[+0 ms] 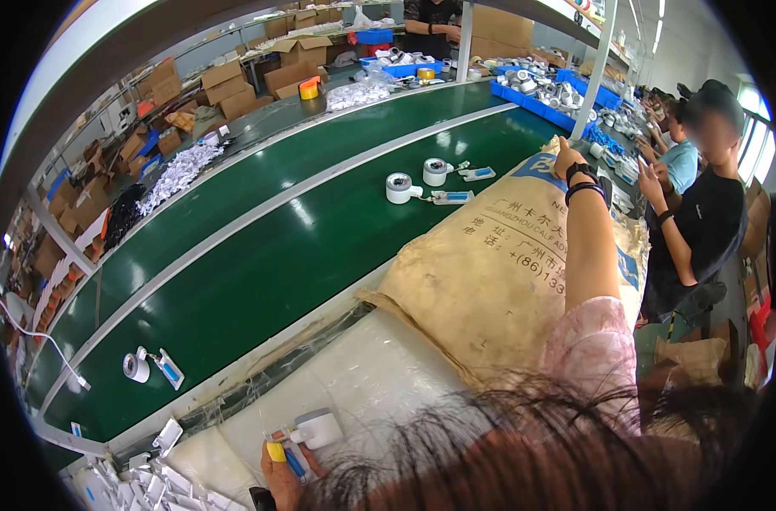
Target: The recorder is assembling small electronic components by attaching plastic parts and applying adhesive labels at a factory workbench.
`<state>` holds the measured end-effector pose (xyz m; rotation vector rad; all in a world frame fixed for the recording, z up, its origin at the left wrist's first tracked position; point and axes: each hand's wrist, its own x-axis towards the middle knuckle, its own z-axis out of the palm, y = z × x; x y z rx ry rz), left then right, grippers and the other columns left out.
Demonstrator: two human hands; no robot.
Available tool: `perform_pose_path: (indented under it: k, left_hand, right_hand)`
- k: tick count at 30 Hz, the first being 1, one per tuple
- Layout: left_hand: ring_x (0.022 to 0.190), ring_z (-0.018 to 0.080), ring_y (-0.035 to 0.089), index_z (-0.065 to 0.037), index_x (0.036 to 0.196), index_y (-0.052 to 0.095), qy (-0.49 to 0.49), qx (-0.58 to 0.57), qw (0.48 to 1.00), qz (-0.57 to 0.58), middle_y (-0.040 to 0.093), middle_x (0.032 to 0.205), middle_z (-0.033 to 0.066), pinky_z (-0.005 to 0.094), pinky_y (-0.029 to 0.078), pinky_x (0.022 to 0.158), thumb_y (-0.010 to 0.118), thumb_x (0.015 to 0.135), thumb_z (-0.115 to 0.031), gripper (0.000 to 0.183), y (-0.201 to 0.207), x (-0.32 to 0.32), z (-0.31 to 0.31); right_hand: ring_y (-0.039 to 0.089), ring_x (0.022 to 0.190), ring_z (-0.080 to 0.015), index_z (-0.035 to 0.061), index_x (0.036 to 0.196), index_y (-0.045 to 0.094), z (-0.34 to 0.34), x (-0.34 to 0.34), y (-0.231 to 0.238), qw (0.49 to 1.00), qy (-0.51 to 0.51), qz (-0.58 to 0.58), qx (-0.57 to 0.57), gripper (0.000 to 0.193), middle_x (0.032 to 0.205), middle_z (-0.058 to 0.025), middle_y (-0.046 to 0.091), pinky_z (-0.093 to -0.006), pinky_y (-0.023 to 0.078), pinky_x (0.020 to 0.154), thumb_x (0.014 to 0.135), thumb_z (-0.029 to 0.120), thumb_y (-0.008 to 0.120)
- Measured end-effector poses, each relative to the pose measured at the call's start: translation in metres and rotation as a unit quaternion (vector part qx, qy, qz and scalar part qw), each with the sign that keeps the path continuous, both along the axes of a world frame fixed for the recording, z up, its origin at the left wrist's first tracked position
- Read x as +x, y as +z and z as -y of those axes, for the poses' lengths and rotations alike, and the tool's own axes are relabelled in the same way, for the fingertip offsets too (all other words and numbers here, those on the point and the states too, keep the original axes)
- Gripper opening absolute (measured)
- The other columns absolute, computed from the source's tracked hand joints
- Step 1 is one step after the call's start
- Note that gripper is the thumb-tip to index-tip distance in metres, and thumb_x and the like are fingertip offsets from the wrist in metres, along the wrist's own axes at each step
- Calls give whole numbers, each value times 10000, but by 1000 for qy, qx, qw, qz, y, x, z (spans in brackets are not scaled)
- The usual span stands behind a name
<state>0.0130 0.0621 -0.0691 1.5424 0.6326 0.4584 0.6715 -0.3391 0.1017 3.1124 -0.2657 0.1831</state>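
Note:
Low in the picture, my left hand is closed round a small white device with a rounded head and a blue-striped flat part. A yellow cover sits on one of its fingertips. My right arm, in a pink sleeve with black wristbands, stretches far forward over a large tan paper sack. There my right hand pinches the sack's far edge, its fingers partly hidden. The sack lies beside a green conveyor belt, next to a clear plastic-wrapped bundle.
Similar round-headed white devices rest on the belt, with another further left. Loose white parts pile up at lower left. Blue bins of parts stand at the far end. A co-worker in black sits at right.

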Motion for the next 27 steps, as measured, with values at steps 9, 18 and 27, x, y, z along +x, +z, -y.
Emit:
perform_pose_path:
  k: [9, 18, 27]
  left_hand:
    - [502, 212, 572, -46, 1166, 497, 30, -180, 981, 67, 599, 730, 119, 334, 500, 451, 460, 982, -405, 406, 6, 13, 2]
    - [845, 159, 580, -22, 1201, 527, 52, -183, 982, -9, 610, 991, 64, 280, 478, 715, 398, 1006, -221, 307, 2, 4, 1]
    - [637, 146, 564, -34, 1165, 524, -25, -164, 985, 54, 604, 802, 61, 271, 456, 572, 381, 1014, -233, 288, 17, 6, 4]
  right_hand:
    - [593, 1137, -303, 169, 1522, 6, -9, -16, 17, 1000, -12, -15, -3, 899, 1247, -198, 589, -428, 478, 929, 832, 67, 574]
    - [680, 922, -317, 30, 1491, -69, 17, 60, -13, 975, 76, 19, -207, 1179, 1124, -246, 635, -388, 547, 764, 666, -17, 772]
    - [661, 985, -288, 61, 1500, -43, -3, 36, -18, 987, 69, 19, -144, 1088, 1096, -202, 656, -374, 527, 786, 726, 11, 720]
